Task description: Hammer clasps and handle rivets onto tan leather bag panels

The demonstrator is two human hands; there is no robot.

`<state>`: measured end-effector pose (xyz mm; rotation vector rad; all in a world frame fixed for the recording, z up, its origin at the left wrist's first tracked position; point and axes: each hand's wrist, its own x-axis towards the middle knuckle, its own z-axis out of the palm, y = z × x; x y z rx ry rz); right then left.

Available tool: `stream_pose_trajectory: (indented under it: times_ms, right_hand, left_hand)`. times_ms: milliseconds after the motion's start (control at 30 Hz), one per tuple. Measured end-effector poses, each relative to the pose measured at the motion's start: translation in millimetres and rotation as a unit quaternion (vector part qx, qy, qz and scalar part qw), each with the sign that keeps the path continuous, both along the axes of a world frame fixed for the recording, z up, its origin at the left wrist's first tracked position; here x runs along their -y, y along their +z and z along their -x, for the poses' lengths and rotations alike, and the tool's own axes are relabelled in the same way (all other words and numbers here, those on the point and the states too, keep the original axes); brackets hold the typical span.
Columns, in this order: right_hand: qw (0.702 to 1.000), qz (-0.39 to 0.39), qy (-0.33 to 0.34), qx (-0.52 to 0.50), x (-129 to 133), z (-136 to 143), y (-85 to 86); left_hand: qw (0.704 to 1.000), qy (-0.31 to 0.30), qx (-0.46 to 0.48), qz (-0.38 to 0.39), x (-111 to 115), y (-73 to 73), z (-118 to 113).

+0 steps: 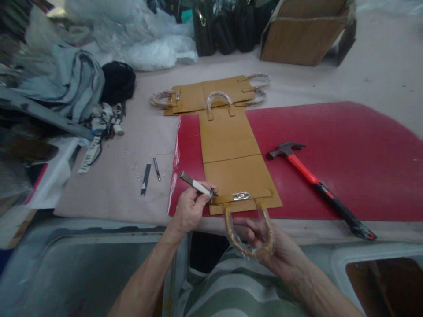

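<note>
Left hand (192,204) around one tool (199,186) at one two-handled tan panel (228,140)

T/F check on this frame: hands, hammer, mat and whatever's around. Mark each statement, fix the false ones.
1. The left hand holds a tool. True.
2. The hammer lies to the right of the tan piece. True.
3. The right hand grips the hammer. False: it is at the piece's near handle.
4. The mat under the piece is blue. False: it is red.
5. The carton sits beyond the mat. True.
6. The flat dark strip lies on the mat. False: it lies on the table, left of the mat.
</note>
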<state>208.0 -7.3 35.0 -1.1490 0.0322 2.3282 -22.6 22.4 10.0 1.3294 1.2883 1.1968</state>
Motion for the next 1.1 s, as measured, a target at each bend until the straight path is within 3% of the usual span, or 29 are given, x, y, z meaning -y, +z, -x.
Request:
stream_pose_trajectory:
  times_ms: [167,267,333,400,533,667,867,1100]
  right_hand:
    - [0.987,-0.129,0.098,0.013,-15.4,23.0,6.8]
    - [0.959,-0.215,0.149,0.112,-20.3,33.8,4.6]
    - [0.945,-0.233,0.130,0.189,-22.3,40.9,1.4]
    - [0.950,-0.216,0.076,0.212,-23.6,48.1,-0.7]
    - [0.977,-0.139,0.018,0.161,-27.0,59.2,1.6]
    - [0.984,-0.127,0.006,0.122,-29.0,63.4,6.8]
    - [0.972,-0.191,-0.031,0.134,-22.7,62.8,6.2]
    - [0.957,-0.285,0.009,0.055,-20.8,50.7,-9.6]
  left_hand:
    - [1.000,0.009,0.018,0.020,-0.2,5.1,-3.2]
    - [0.999,0.013,0.023,0.039,-1.8,6.3,-3.1]
    - [0.998,0.016,0.033,0.041,-2.2,6.3,-3.3]
    - [0.998,0.019,0.042,0.037,-2.1,6.5,-4.1]
    - [0.999,0.026,0.022,0.040,-2.6,9.3,-6.1]
    - [0.999,0.026,0.012,0.031,-6.3,16.9,-5.9]
    - [0.998,0.037,0.036,0.020,-8.5,37.9,-3.4]
    - [0.997,0.021,0.080,0.003,-1.3,47.2,-1.2]
